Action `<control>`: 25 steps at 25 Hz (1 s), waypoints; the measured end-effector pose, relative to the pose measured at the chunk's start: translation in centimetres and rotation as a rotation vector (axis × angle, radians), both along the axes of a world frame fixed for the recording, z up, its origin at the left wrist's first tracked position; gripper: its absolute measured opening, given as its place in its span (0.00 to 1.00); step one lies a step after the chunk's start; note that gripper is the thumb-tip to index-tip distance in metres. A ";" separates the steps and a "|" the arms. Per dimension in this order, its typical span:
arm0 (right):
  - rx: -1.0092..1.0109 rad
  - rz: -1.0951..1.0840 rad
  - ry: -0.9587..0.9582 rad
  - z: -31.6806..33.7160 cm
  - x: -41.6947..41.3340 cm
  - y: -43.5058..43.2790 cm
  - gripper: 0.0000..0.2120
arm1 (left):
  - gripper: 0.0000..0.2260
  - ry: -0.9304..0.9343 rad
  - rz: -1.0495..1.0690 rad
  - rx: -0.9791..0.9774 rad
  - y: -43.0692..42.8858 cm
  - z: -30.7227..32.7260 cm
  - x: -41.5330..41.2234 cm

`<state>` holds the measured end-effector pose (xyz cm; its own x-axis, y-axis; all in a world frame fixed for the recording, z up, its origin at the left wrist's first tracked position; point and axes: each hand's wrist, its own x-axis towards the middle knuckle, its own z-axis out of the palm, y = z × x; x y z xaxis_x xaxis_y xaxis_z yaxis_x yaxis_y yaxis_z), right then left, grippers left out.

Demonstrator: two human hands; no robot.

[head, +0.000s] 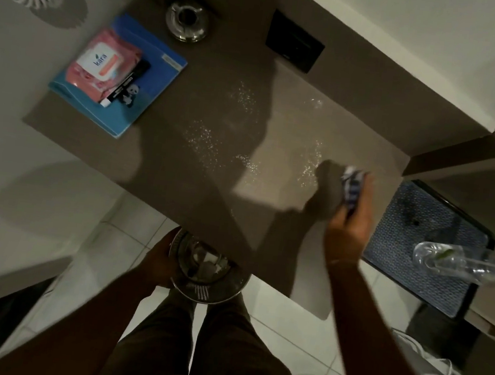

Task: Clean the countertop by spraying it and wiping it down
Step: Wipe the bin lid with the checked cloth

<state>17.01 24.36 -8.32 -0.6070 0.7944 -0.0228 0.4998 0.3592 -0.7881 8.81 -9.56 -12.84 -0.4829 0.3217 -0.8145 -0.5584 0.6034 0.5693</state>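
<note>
A brown countertop (199, 163) runs across the middle, speckled with patches of spray droplets (205, 139). My right hand (352, 220) is closed around a crumpled blue-and-white cloth (352, 184), held at the counter's right part beside the droplets. My left hand (159, 262) grips a round metal bowl (209, 271) holding pale scraps, held below the counter's front edge above the floor. No spray bottle is visible.
A pink wipes pack (103, 63) and a black tube (127, 82) lie on a blue booklet (149, 90) at the left. A metal ashtray (186, 21) and black wall plate (295, 44) sit behind. A patterned tray (413, 237) with a clear glass (435, 256) stands at the right.
</note>
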 end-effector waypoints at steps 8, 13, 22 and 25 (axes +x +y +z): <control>0.190 0.175 -0.344 -5.4 -8.4 8.8 0.28 | 0.30 -0.062 0.067 -0.118 -2.4 -1.9 0.8; 0.237 0.438 -0.276 -5.7 -9.0 2.6 0.27 | 0.16 0.053 0.124 -0.018 -2.6 -2.0 1.8; -0.370 0.736 -0.272 -2.2 3.4 -21.8 0.31 | 0.15 0.023 0.213 0.012 -1.3 -0.3 2.7; -0.435 0.383 -0.122 -0.1 2.0 -17.9 0.20 | 0.15 0.073 0.185 0.074 -1.8 0.4 2.3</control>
